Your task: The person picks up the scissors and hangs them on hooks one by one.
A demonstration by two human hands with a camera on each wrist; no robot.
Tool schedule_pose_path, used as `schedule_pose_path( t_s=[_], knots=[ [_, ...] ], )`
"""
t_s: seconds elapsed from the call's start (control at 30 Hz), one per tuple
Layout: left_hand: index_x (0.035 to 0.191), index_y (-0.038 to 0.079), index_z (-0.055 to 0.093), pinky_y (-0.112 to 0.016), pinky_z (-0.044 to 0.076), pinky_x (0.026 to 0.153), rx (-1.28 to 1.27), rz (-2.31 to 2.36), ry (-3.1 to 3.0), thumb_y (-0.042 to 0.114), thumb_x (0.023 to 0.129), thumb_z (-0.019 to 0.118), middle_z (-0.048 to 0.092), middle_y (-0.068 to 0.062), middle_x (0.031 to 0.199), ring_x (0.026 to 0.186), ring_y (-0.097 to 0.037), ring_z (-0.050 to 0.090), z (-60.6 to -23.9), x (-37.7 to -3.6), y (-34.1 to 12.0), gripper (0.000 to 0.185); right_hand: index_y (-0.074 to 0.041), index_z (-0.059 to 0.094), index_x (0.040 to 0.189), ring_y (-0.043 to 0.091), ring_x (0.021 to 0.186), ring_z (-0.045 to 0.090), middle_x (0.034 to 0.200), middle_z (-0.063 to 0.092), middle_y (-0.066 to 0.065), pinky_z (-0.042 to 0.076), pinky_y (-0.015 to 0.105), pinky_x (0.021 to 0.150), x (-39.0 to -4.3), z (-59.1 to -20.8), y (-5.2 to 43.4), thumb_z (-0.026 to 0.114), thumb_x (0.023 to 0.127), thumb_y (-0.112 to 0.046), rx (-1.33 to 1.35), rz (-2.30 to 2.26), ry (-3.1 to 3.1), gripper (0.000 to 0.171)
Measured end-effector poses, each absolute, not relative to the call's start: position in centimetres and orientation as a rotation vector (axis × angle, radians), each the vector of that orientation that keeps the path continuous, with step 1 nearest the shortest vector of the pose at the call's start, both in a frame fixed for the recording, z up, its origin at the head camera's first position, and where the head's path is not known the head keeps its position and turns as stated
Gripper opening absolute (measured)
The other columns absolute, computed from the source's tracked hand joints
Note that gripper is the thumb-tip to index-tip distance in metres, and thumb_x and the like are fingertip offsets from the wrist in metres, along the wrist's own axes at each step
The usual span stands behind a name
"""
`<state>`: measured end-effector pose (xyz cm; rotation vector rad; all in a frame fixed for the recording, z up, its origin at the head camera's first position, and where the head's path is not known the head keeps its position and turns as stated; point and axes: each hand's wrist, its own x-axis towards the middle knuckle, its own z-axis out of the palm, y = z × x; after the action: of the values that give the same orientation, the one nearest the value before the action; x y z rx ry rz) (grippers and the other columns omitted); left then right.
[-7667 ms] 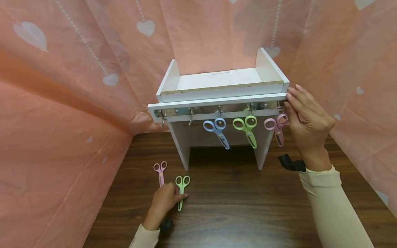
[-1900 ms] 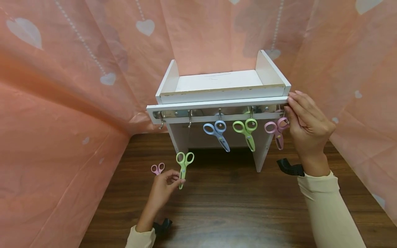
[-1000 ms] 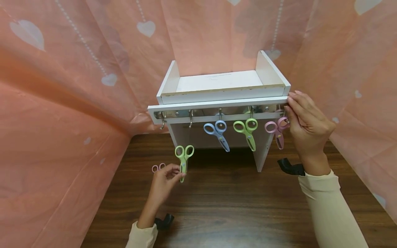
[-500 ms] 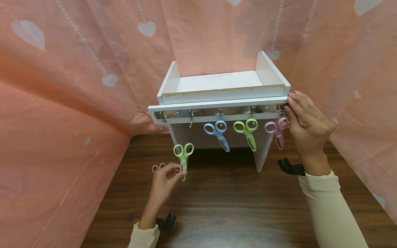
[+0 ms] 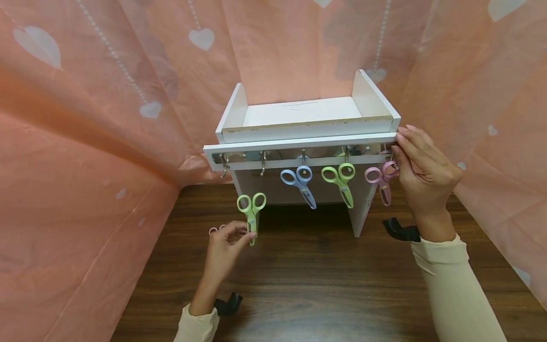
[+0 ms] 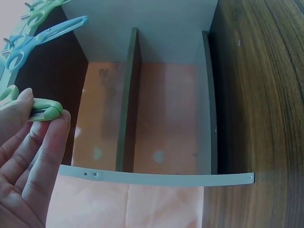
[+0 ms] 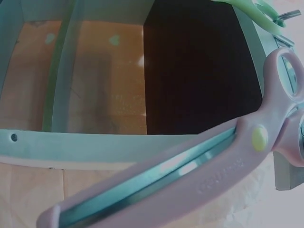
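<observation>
My left hand [image 5: 223,249] pinches green scissors [image 5: 251,213] by the blade end, handles up, below the two left hooks. The left wrist view shows their tip [image 6: 51,112] between thumb and fingers. My right hand [image 5: 427,171] grips the right end of a white hook rail [image 5: 299,141], thumb underneath. From the rail hang blue scissors [image 5: 299,183], a second green pair [image 5: 340,183] and a pink pair [image 5: 383,183] beside my right hand. In the right wrist view, the hanging pink scissors [image 7: 223,161] fill the foreground. Another pink pair [image 5: 217,229] lies on the floor, mostly hidden behind my left hand.
The rail runs along the front of a white shelf unit [image 5: 365,209] on a dark wood floor [image 5: 307,280]. Two bare metal hooks, the left end hook [image 5: 222,166] and its neighbour [image 5: 262,164], are on the left. A pink heart-print curtain [image 5: 107,190] surrounds the unit.
My left hand picked the green scissors up off the floor and raised them toward the rail, creeping slightly higher over the last second. My right hand stayed at the rail's end.
</observation>
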<state>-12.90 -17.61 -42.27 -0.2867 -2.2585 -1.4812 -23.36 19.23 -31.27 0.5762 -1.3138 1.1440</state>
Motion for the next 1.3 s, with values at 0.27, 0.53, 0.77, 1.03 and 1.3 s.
schedule_pose_path(
  t_s=[0.27, 0.53, 0.77, 1.03, 1.3],
  knots=[
    [0.092, 0.008, 0.074, -0.034, 0.064, 0.063, -0.325, -1.532, -2.187, 0.006, 0.083, 0.082, 0.074, -0.005, 0.083, 0.076, -0.013, 0.071, -42.3, -13.0, -17.6, 0.012, 0.007, 0.079, 0.093, 0.044, 0.101, 0.071, 0.099, 0.074, 0.025, 0.054, 0.053, 0.099, -23.4, -31.3, 19.3, 0.083, 0.078, 0.009, 0.579, 1.137, -1.316, 0.015],
    [0.094, 0.007, 0.075, -0.028, 0.062, 0.062, -0.379, -1.581, -2.097, 0.003, 0.084, 0.081, 0.076, -0.008, 0.086, 0.077, -0.012, 0.072, -42.4, -12.9, -17.1, 0.013, 0.006, 0.079, 0.094, 0.045, 0.102, 0.070, 0.100, 0.075, 0.023, 0.054, 0.052, 0.100, -23.3, -31.3, 19.5, 0.082, 0.078, 0.011, 0.562, 1.128, -1.335, 0.017],
    [0.096, 0.003, 0.075, -0.024, 0.061, 0.062, -0.412, -1.544, -2.045, -0.002, 0.083, 0.080, 0.076, -0.011, 0.087, 0.073, -0.013, 0.073, -41.7, -13.0, -16.7, 0.015, 0.007, 0.079, 0.093, 0.046, 0.101, 0.070, 0.099, 0.074, 0.025, 0.054, 0.054, 0.099, -23.2, -31.2, 19.3, 0.082, 0.078, 0.011, 0.579, 1.143, -1.313, 0.016],
    [0.095, 0.002, 0.075, -0.028, 0.062, 0.061, -0.417, -1.551, -2.016, -0.003, 0.083, 0.080, 0.076, -0.013, 0.085, 0.073, -0.016, 0.073, -41.2, -13.1, -16.6, 0.014, 0.007, 0.079, 0.093, 0.045, 0.101, 0.070, 0.099, 0.074, 0.025, 0.054, 0.053, 0.099, -23.3, -31.2, 19.2, 0.081, 0.077, 0.013, 0.588, 1.147, -1.312, 0.017],
    [0.097, 0.000, 0.076, -0.020, 0.059, 0.060, -0.386, -1.562, -1.985, -0.006, 0.081, 0.081, 0.075, -0.015, 0.087, 0.072, -0.010, 0.070, -40.9, -13.1, -16.2, 0.018, 0.008, 0.078, 0.093, 0.045, 0.102, 0.070, 0.099, 0.074, 0.025, 0.054, 0.053, 0.099, -23.3, -31.2, 19.3, 0.082, 0.078, 0.011, 0.584, 1.151, -1.309, 0.016]
  ],
)
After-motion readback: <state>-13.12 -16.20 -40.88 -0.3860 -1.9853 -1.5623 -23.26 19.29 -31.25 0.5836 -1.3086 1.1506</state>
